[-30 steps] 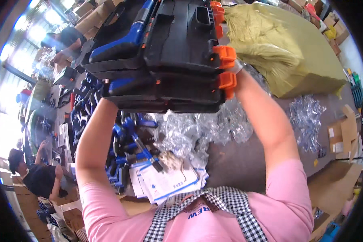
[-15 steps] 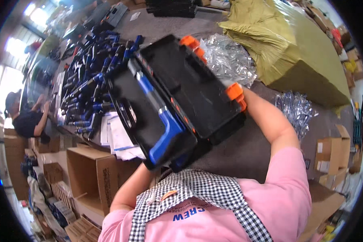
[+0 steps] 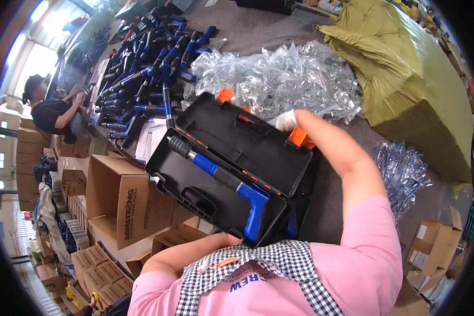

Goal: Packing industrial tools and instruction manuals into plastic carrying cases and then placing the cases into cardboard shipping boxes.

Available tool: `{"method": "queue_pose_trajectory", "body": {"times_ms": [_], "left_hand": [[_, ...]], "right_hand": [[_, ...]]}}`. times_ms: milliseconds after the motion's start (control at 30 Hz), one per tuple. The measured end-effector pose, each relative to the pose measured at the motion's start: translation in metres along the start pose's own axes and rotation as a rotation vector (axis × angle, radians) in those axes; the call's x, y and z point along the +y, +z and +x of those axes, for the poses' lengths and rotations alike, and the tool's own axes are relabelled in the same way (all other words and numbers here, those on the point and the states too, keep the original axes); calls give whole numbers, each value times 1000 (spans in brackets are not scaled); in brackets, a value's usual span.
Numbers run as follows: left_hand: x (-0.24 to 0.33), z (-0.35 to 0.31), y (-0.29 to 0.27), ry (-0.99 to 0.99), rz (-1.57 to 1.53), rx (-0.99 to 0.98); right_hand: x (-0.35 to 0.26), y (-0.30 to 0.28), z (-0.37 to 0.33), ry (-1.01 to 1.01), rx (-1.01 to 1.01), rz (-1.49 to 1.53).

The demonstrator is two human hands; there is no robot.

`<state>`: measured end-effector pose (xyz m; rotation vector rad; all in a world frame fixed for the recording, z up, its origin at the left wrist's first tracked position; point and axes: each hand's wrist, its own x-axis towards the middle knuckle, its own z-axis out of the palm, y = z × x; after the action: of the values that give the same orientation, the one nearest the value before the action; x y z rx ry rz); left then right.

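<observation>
An open black tool case point(image 3: 247, 145) with orange latches lies tilted in front of me, its lid folded back on the far side. A blue and black tool with a pistol grip and long barrel, like a nail gun point(image 3: 254, 203), sits in the near half. My left hand point(image 3: 230, 240) grips the case's near edge, its fingertips hidden underneath. At the lid's far edge is my right hand point(image 3: 286, 121) in a white glove, between an orange latch point(image 3: 300, 138) and a heap of clear plastic bags point(image 3: 279, 79). Its fingers are mostly hidden.
Many similar blue and black tools point(image 3: 142, 73) are piled far left, near paper sheets point(image 3: 151, 138). A large yellow-green woven sack point(image 3: 400, 73) stands far right, with more plastic packets point(image 3: 400, 171) nearer. Cardboard boxes point(image 3: 134, 203) stand at left. A person point(image 3: 52, 108) works beyond them.
The case has swung lower and closer to my body, and the tool lies more level across it. My right hand has moved left along the lid's edge, towards the bags.
</observation>
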<state>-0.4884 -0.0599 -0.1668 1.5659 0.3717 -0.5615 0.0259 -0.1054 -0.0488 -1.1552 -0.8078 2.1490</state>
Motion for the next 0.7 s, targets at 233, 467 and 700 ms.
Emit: {"method": "queue_pose_trajectory", "body": {"times_ms": [233,467,700], "left_hand": [[47,-44,-149,-302,-156,130],[144,-21,-370,-137,-647,342],[144,31,-227,-179,-737,106]], "right_hand": [[43,4,-70,-156,961,-374],[205,143,-79,-522,1369,722],[210,222,-21,-832,1044,1225]]}}
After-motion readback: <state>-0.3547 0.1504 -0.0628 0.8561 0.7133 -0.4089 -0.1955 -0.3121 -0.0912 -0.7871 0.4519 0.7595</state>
